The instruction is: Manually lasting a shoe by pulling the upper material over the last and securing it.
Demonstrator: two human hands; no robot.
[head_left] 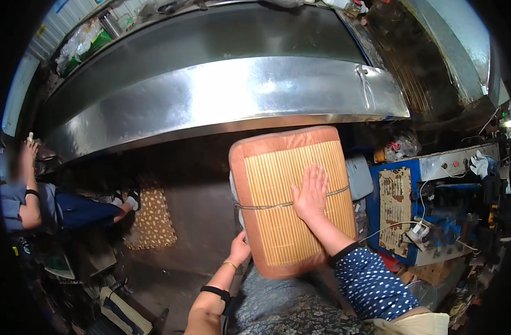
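In front of me is a bamboo-slat seat cushion (272, 240) with a reddish-brown border and rounded corners. A thin dark cord (266, 207) runs across its middle. My right hand (312, 192) lies flat on the slats, close to the cord, with its fingers stretched out. At the lower left edge, my left hand (241, 247) grips the cushion's side, and some of its fingers are hidden behind the border. What supports the cushion underneath cannot be seen; its near edge is just above my patterned clothing.
Beyond the cushion runs a long counter with a shiny metal front (172, 103), a plier-like tool (367, 86) resting on it. A co-worker (71, 209) is at the left, near a spotted floor mat (150, 220). A blue machine (414, 195) with buttons and cables stands right.
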